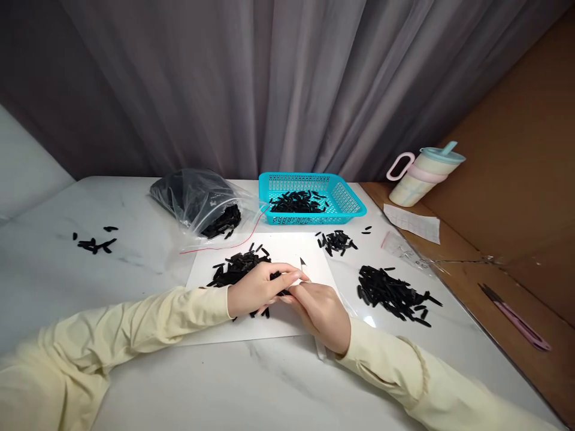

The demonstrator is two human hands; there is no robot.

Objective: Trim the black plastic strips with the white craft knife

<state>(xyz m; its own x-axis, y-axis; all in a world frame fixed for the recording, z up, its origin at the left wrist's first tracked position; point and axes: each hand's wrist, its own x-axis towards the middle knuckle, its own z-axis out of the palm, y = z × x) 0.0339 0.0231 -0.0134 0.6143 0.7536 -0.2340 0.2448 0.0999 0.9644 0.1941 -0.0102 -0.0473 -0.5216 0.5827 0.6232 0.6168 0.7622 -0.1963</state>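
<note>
My left hand (pixel 263 288) is closed, thumb pressed to the fingers, over a pile of thin black strips (pixel 242 264) on a white sheet (pixel 291 332). Black strips show at the gap between the two hands, but what exactly the left fingers grip is hidden. My right hand (pixel 324 311) meets it from the right, its fingers pinched together. A small dark pointed tip (pixel 302 261) stands up just beyond the touching fingers; the rest of that item, and which hand holds it, cannot be made out.
Behind the sheet are a clear zip bag (pixel 193 197) of black strips and a blue basket (pixel 354 206) with more. Loose strips form a small heap (pixel 338 241), a larger heap (pixel 393 293) and a scatter (pixel 94 245). Rightward are a tumbler (pixel 417 179), paper (pixel 412 223) and pink-handled tool (pixel 516 320).
</note>
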